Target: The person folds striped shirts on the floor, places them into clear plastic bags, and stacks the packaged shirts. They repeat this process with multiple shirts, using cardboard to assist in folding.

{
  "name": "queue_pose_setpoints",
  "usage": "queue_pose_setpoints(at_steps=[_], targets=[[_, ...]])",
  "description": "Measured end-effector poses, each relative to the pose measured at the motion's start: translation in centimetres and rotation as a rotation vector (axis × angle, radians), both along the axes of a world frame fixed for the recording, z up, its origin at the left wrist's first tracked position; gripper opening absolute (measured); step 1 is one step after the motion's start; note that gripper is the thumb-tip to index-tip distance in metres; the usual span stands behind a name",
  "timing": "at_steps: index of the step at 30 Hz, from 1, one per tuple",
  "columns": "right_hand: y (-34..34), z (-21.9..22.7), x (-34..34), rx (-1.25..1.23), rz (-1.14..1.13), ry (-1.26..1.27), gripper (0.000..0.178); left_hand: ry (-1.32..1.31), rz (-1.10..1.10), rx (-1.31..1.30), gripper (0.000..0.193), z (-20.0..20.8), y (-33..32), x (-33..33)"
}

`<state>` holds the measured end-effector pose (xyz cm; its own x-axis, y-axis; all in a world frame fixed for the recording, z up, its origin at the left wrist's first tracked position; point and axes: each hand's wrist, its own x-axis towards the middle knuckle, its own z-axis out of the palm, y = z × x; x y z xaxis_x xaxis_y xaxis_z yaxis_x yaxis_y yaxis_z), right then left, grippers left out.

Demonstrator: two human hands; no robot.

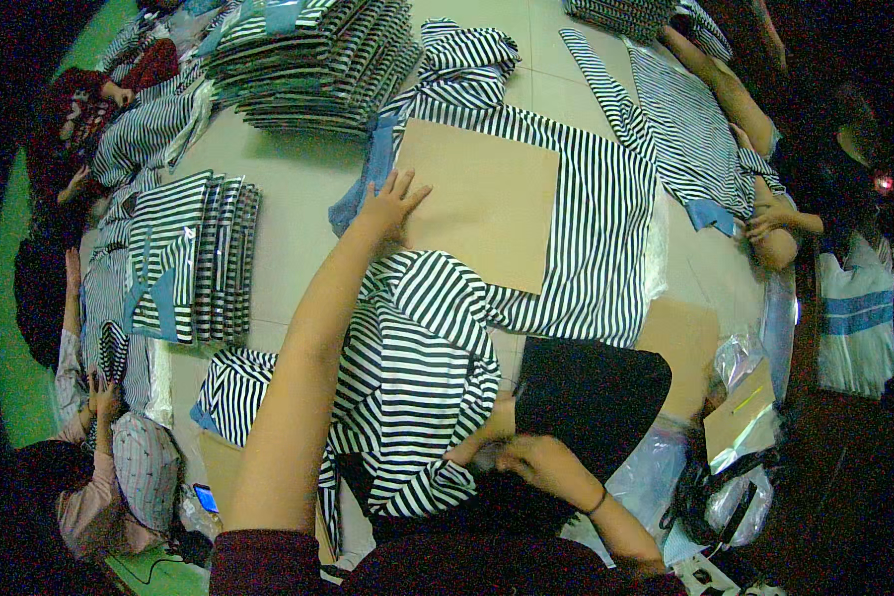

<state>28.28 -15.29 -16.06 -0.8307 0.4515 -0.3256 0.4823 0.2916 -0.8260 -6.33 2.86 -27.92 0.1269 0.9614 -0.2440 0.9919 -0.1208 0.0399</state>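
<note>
Left hand (pixel 392 202) open, fingers spread flat on one square brown cardboard sheet (pixel 482 199) lying on a black-and-white striped shirt (pixel 596 214), mid-bench (pixel 293 189). Right hand (pixel 541 459) curled, gripping striped fabric (pixel 417 382) near body. Two stacks of folded striped shirts (pixel 313 60) left.

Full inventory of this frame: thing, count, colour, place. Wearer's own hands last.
Cardboard sheet: one, brown, on the spread shirt, centre.
Spread striped shirt: one, black-and-white, table centre.
Bunched striped shirt: one, black-and-white, near edge.
Tall folded stack: one, striped, far left.
Low folded stack: one, striped, left.
Black cloth: one, near right.
Co-workers: at least two, left and right edges.
Left hand: open, flat on the cardboard's left edge.
Right hand: at the black cloth, grip unclear.
</note>
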Motion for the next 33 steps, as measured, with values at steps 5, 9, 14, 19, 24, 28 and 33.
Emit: queue_pose_setpoints(at_steps=[5, 9, 14, 19, 24, 28, 33], targets=[[-1.6, 3.2, 2.3, -0.020, 0.236, -0.876, 0.020, 0.033, 0.024, -0.064, 0.105, 0.0, 0.2, 0.0], [-0.5, 1.5, -0.4, 0.390, -0.035, -0.277, 0.023, 0.034, -0.015, -0.039, 0.104, 0.1, 0.4, 0.0], [2.6, -2.3, -5.4, 0.352, 0.295, -0.185, 0.025, -0.020, -0.039, -0.090, 0.107, 0.4, 0.7, -0.8], [5.0, 2.1, -5.0, 0.290, 0.682, 0.092, 0.014, -0.076, -0.030, -0.125, 0.110, 0.6, 1.6, -1.4], [8.6, 6.8, -8.2, -0.212, 0.986, 0.198, 0.018, -0.057, -0.037, -0.122, 0.109, 0.7, 1.6, -1.3], [22.6, 7.9, -14.0, -0.740, 0.680, 0.229, 0.027, -0.028, -0.046, -0.102, 0.099, 0.5, 1.4, -1.5], [33.5, 3.6, -15.0, 0.236, -0.516, 0.344, 0.042, 0.019, -0.073, 0.040, 0.073, -0.4, 1.4, -1.5]])
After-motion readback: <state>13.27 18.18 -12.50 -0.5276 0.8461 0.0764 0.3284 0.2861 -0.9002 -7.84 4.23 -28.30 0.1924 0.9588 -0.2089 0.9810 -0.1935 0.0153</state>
